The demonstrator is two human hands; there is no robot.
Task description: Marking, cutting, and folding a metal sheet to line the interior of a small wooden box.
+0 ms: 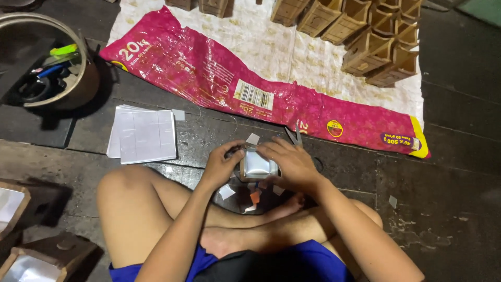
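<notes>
While cupping a small wooden box (258,166), left hand (222,164) and right hand (292,162), bare floor (365,167) around.

Counted: 1 pink sack (250,83), 1 paper stack (143,136), 1 round bowl (88,78), 1 pr scissors (295,137), approx. 10 wooden boxes (368,52).

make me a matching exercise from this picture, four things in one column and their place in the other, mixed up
Things:
1. stack of white sheets
2. scissors
3. small wooden boxes
4. metal bowl

Places:
A. top left, holding pens and tools
B. on the cloth at top right, in a cluster
C. on the floor beside the person's left knee
D. just beyond the right hand, at the pink sack's edge

Pairs: 1-C, 2-D, 3-B, 4-A
</notes>
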